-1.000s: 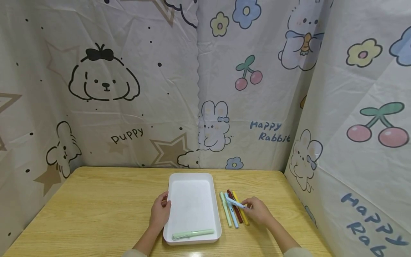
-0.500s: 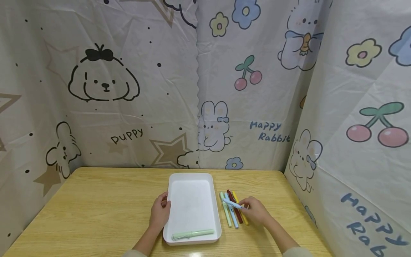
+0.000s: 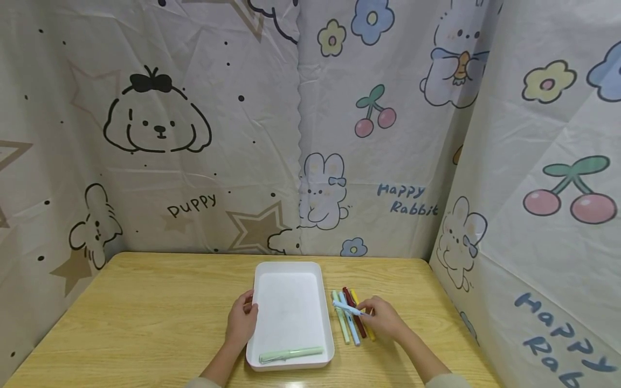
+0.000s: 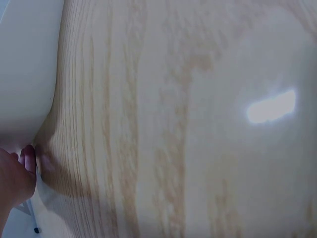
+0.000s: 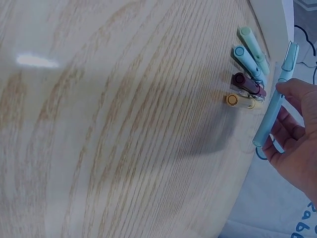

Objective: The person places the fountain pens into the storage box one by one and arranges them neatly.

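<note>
In the head view my left hand grips the left rim of a white tray. A light green pen lies crosswise at the tray's near end. My right hand pinches a light blue pen between thumb and fingers, its clip end pointing left. This pen is above a row of pens on the table: light green, light blue, dark red and yellow. In the left wrist view only part of my left hand shows, against the tray's side.
The tray and pens rest on a wood-grain table. A patterned cloth hangs behind the table, and another cloth panel stands along its right side. The row of pens lies just right of the tray.
My right hand has shifted slightly left with the light blue pen, whose clip end moved toward the tray. The left hand and the tray have stayed put.
</note>
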Action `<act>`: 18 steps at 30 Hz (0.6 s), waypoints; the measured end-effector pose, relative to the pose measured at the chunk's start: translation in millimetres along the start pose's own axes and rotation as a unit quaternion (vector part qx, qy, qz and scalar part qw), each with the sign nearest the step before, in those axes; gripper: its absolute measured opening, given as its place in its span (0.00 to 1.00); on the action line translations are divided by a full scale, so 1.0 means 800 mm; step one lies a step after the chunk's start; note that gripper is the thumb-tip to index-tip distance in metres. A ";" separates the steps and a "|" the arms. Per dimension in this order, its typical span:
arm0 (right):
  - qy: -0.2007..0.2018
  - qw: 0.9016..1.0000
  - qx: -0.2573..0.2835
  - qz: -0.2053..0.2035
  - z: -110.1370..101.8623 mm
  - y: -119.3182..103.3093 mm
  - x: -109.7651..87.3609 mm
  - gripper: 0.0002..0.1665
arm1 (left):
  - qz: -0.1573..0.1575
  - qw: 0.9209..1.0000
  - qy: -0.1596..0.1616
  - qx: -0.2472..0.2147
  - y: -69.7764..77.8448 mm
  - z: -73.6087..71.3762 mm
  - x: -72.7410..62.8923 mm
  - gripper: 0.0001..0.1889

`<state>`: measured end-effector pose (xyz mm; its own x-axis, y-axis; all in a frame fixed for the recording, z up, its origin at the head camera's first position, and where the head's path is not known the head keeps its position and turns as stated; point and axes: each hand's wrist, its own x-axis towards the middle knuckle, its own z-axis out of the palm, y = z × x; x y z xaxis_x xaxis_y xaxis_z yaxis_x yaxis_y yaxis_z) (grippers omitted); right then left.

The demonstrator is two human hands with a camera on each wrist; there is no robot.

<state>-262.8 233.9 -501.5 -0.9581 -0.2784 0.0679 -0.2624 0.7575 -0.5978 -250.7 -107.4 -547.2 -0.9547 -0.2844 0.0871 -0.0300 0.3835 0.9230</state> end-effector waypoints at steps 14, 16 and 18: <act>-0.010 1.000 -0.007 -0.018 0.002 -0.008 0.004 0.07 | 0.002 1.000 -0.001 0.001 0.003 -0.002 -0.002 0.21; -0.011 1.000 -0.007 -0.024 0.002 -0.010 0.004 0.07 | 0.001 1.000 0.000 0.000 0.003 -0.002 -0.002 0.21; -0.011 0.999 -0.010 -0.028 0.002 -0.011 0.005 0.07 | -0.001 1.000 0.002 0.001 0.002 -0.001 -0.001 0.21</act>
<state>-264.0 225.2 -497.4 -0.9391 -0.3336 0.0829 -0.3180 0.7514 -0.5782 -249.4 -107.1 -545.4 -0.9535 -0.2887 0.0868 -0.0324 0.3843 0.9226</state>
